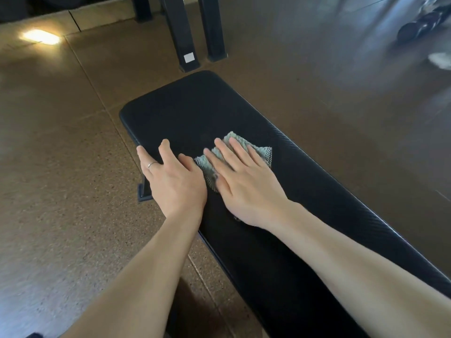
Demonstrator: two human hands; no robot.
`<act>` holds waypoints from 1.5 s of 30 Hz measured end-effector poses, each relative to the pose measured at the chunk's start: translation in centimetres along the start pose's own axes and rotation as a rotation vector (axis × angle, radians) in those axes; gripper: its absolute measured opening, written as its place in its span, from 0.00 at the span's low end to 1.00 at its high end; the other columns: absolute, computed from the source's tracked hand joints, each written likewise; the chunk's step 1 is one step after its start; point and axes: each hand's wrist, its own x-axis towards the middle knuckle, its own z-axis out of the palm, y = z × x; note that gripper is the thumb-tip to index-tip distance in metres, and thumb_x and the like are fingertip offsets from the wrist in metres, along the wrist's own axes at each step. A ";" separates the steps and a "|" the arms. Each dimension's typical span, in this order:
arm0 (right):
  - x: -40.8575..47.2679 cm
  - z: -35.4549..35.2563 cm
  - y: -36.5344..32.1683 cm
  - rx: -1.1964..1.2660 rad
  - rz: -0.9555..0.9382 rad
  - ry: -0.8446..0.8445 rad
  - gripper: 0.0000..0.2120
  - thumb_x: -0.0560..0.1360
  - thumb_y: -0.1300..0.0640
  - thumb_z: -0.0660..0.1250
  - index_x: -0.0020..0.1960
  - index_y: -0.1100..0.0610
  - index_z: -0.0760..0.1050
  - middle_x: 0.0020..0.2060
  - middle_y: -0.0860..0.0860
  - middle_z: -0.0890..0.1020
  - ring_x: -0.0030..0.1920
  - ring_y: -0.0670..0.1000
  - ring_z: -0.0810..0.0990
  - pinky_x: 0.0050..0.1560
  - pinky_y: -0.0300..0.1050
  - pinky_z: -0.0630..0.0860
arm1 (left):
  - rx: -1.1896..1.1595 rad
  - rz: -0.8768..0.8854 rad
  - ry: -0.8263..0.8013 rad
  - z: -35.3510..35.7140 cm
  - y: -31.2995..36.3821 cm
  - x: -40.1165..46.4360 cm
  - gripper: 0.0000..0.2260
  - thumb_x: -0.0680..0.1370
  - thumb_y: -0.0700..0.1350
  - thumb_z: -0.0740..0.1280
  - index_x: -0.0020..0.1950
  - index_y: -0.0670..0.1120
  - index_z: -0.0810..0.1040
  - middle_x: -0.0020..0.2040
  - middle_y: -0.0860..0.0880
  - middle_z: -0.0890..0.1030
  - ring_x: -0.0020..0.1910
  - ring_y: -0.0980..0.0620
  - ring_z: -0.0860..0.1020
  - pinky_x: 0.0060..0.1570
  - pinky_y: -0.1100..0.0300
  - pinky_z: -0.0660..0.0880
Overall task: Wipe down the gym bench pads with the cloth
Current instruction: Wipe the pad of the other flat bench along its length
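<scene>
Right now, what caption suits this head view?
Right hand presses cloth on bench pad; left hand rests beside it.

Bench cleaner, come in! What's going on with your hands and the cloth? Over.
Right hand flat, pressing grey-green woven cloth onto black padded bench. Left hand resting on pad edge. Nothing in the way.

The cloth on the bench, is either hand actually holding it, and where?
Neither grips it. The right hand presses flat on the cloth's middle; the left hand rests on the bench pad.

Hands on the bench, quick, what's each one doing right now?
Left hand: open, fingers spread, resting on the bench pad edge.
Right hand: open, flat fingers pressing the cloth onto the pad.
</scene>
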 end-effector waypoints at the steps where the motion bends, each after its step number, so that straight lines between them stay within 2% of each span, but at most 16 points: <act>1: 0.2 -0.2 0.8 0.001 -0.017 -0.014 0.29 0.82 0.46 0.41 0.83 0.47 0.51 0.83 0.50 0.53 0.83 0.54 0.47 0.81 0.55 0.48 | 0.000 -0.001 0.003 0.0 0.0 0.0 0.19 0.84 0.47 0.55 0.75 0.51 0.65 0.82 0.40 0.52 0.79 0.39 0.56 0.61 0.41 0.74; 3: 2.5 -0.5 2.9 -0.028 0.008 -0.008 0.29 0.82 0.45 0.39 0.83 0.47 0.51 0.83 0.50 0.53 0.83 0.54 0.47 0.81 0.56 0.49 | -0.003 -0.010 -0.002 -0.1 0.2 0.0 0.19 0.84 0.47 0.55 0.76 0.51 0.65 0.82 0.41 0.51 0.79 0.40 0.56 0.60 0.43 0.73; 6: 7.6 -1.3 5.7 -0.030 0.162 0.009 0.27 0.85 0.47 0.41 0.83 0.46 0.48 0.83 0.50 0.50 0.83 0.54 0.45 0.81 0.56 0.47 | -0.015 -0.035 -0.015 -0.3 0.2 -0.1 0.19 0.84 0.49 0.53 0.76 0.53 0.64 0.82 0.45 0.50 0.79 0.41 0.59 0.60 0.44 0.73; 9: 9.5 -1.1 5.5 -0.029 0.242 0.023 0.26 0.85 0.46 0.43 0.83 0.45 0.48 0.83 0.50 0.50 0.82 0.56 0.45 0.80 0.59 0.48 | -0.014 -0.041 -0.007 -0.5 0.6 0.0 0.19 0.84 0.49 0.53 0.76 0.54 0.65 0.82 0.45 0.51 0.78 0.41 0.61 0.61 0.44 0.72; 11: 7.2 -0.9 4.5 -0.018 0.255 0.029 0.27 0.85 0.46 0.43 0.83 0.45 0.48 0.83 0.51 0.49 0.82 0.57 0.46 0.80 0.59 0.48 | -0.005 -0.043 0.001 -0.6 0.7 -0.1 0.19 0.84 0.48 0.54 0.75 0.53 0.65 0.82 0.44 0.52 0.78 0.41 0.59 0.60 0.44 0.71; 14: -1.2 -0.8 3.4 -0.026 0.260 0.047 0.28 0.84 0.46 0.42 0.83 0.47 0.50 0.83 0.52 0.52 0.82 0.57 0.49 0.80 0.58 0.50 | -0.012 -0.039 0.002 -0.6 0.6 -0.3 0.19 0.84 0.49 0.54 0.76 0.53 0.65 0.82 0.44 0.51 0.79 0.41 0.60 0.59 0.45 0.72; 18: -10.4 -1.1 2.8 -0.052 0.188 -0.077 0.28 0.83 0.44 0.40 0.83 0.44 0.46 0.83 0.49 0.50 0.83 0.54 0.47 0.81 0.59 0.52 | 0.006 -0.052 0.009 -0.4 0.5 -0.5 0.20 0.85 0.50 0.53 0.77 0.54 0.64 0.83 0.45 0.50 0.79 0.42 0.59 0.56 0.48 0.73; 22: -3.6 -1.0 4.9 -0.051 0.165 -0.020 0.29 0.82 0.44 0.38 0.83 0.44 0.48 0.83 0.50 0.51 0.83 0.56 0.47 0.81 0.59 0.50 | 0.009 -0.041 0.016 -0.3 0.7 -0.5 0.20 0.84 0.49 0.53 0.77 0.53 0.65 0.83 0.44 0.51 0.79 0.43 0.59 0.55 0.50 0.71; 27: 6.6 -0.8 5.8 -0.029 0.285 -0.001 0.27 0.85 0.44 0.43 0.83 0.45 0.47 0.83 0.52 0.49 0.82 0.59 0.46 0.80 0.62 0.48 | -0.004 -0.042 0.000 -0.5 0.7 -0.3 0.20 0.84 0.48 0.54 0.76 0.52 0.65 0.82 0.43 0.52 0.78 0.42 0.59 0.59 0.44 0.72; 31: 1.5 -0.9 3.1 0.010 0.230 -0.014 0.28 0.85 0.45 0.44 0.84 0.47 0.45 0.83 0.52 0.47 0.82 0.58 0.44 0.81 0.60 0.46 | -0.005 -0.035 0.009 -0.4 0.5 -0.4 0.20 0.84 0.48 0.53 0.76 0.53 0.65 0.82 0.42 0.51 0.78 0.42 0.59 0.58 0.44 0.72; 35: -5.2 -0.6 0.5 0.039 0.113 -0.050 0.29 0.82 0.45 0.42 0.83 0.47 0.50 0.83 0.52 0.51 0.82 0.57 0.48 0.81 0.59 0.49 | -0.002 -0.050 0.020 0.0 0.4 -0.2 0.20 0.83 0.48 0.54 0.75 0.53 0.66 0.82 0.42 0.52 0.78 0.40 0.60 0.59 0.43 0.72; 39: 1.0 -0.8 2.2 0.014 0.082 -0.036 0.31 0.81 0.44 0.37 0.83 0.46 0.52 0.83 0.51 0.53 0.82 0.57 0.49 0.80 0.60 0.50 | 0.017 -0.031 0.034 0.0 0.4 -0.2 0.19 0.83 0.48 0.54 0.75 0.52 0.66 0.82 0.42 0.53 0.78 0.40 0.60 0.59 0.44 0.72; 42: 6.2 -0.8 3.8 -0.008 0.150 -0.019 0.27 0.84 0.45 0.41 0.83 0.44 0.50 0.83 0.50 0.52 0.82 0.56 0.47 0.80 0.60 0.50 | 0.009 -0.053 0.016 -0.2 0.4 -0.1 0.19 0.83 0.49 0.54 0.75 0.54 0.66 0.82 0.44 0.52 0.77 0.40 0.62 0.61 0.42 0.71; 45: 7.1 -0.8 5.4 -0.014 0.206 0.020 0.26 0.85 0.45 0.43 0.83 0.43 0.49 0.83 0.50 0.51 0.82 0.55 0.47 0.80 0.58 0.51 | 0.011 -0.049 0.003 -0.4 0.5 -0.1 0.19 0.83 0.50 0.54 0.75 0.54 0.65 0.82 0.45 0.52 0.76 0.40 0.63 0.61 0.43 0.72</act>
